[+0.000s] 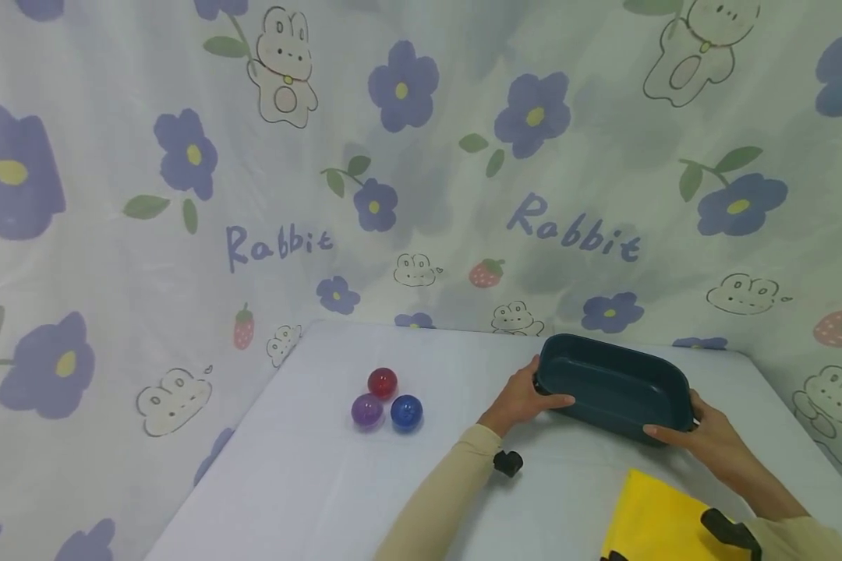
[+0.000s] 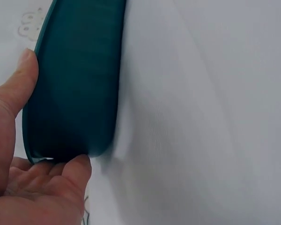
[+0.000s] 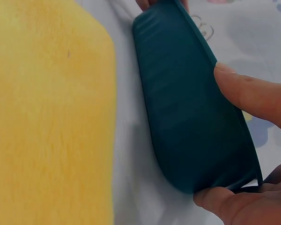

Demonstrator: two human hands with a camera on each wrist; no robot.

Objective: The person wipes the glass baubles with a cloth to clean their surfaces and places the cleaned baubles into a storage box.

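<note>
A dark teal rectangular basin (image 1: 613, 386) with rounded corners is at the right of the table in the head view, its inside bare. My left hand (image 1: 522, 399) grips its left end, thumb over the near rim and fingers under the end. At the other end my right hand (image 1: 719, 444) holds it the same way, with the thumb (image 3: 250, 93) on the rim. The basin's outer side fills much of the left wrist view, the left fingertips (image 2: 78, 171) at its lower corner. Whether its base touches the table cannot be told.
A red ball (image 1: 382, 383), a purple ball (image 1: 367, 411) and a blue ball (image 1: 407, 413), all shiny, sit together on the white table (image 1: 288, 467), left of the basin. A folded yellow cloth (image 1: 656, 518) lies nearer, below the right forearm. A patterned curtain (image 1: 449, 195) hangs behind.
</note>
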